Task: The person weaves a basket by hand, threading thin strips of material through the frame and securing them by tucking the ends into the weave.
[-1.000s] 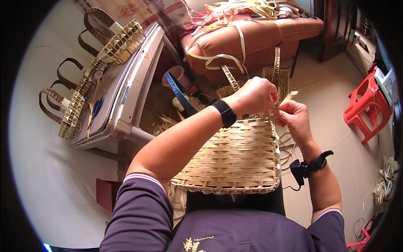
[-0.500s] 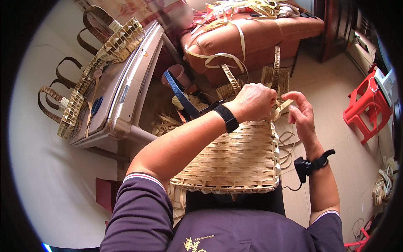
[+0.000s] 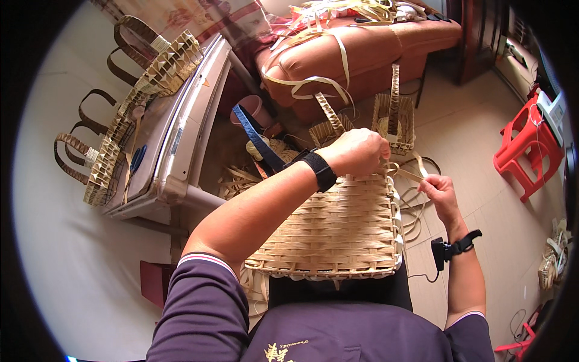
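Observation:
A woven basket (image 3: 338, 226) of pale flat strips rests on my lap, its broad woven side turned up. My left hand (image 3: 360, 152) is closed over its far right corner, the fingers pinched together; what lies between them is hidden. To the right of that corner, my right hand (image 3: 443, 196) pinches a thin pale weaving strip (image 3: 411, 175) between thumb and fingers. That strip runs to the basket's corner, where a small loop shows. White and pale strips wrap the basket's right edge.
Small handled baskets (image 3: 395, 123) stand on the floor ahead. Loose strips (image 3: 415, 220) curl at the right, near a red plastic stool (image 3: 525, 151). Finished baskets (image 3: 108, 154) and blue scissors (image 3: 138, 157) lie on the table at left. More strips drape over an orange-brown sofa (image 3: 362, 51).
My right hand has moved down and slightly right, from open fingers by the corner to a pinch on the strip, drawing it outward. My left hand has shifted slightly down and left.

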`<state>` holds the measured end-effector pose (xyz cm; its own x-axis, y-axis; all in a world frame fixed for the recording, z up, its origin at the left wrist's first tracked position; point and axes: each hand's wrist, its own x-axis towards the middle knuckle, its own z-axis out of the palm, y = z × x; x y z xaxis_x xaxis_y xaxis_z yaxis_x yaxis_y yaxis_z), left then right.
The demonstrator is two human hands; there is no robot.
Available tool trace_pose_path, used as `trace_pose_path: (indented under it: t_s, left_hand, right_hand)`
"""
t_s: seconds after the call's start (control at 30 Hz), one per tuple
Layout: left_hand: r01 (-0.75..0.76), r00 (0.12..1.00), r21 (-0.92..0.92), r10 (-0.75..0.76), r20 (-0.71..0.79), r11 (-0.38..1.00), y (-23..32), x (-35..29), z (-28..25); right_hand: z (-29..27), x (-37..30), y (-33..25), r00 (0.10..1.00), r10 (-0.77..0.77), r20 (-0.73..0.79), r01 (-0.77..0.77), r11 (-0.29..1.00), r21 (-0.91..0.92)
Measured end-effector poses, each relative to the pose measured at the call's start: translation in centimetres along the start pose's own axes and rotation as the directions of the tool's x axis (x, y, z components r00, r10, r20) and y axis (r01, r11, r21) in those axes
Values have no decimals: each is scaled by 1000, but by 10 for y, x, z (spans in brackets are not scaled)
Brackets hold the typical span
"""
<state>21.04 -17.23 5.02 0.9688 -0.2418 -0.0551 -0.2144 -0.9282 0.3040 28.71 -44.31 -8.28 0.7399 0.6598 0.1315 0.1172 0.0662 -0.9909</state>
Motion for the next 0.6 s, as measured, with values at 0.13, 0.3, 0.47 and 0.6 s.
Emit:
trace_pose_path:
  t_s: [0.13,0.3,0.47,0.6]
  left_hand:
    - [-148,988,-265,154,1,953,11,2,3]
    - [-161,987,-137,160,-19,977,31,2,15]
    - [-15,999,-166,7,-49,986,29,3,15]
    - [-44,996,-277,20,-90,960,9,-5,12]
  right_hand:
    - [-13,-26,-5,989,-30,-145,19,997,-76]
    - [-17,-26,1,979,-51,-196,23,989,-145]
    - [-28,1,22,974,-20,-227,-21,984,-178]
    - [-14,19,48,982,28,-189,-53,990,-129]
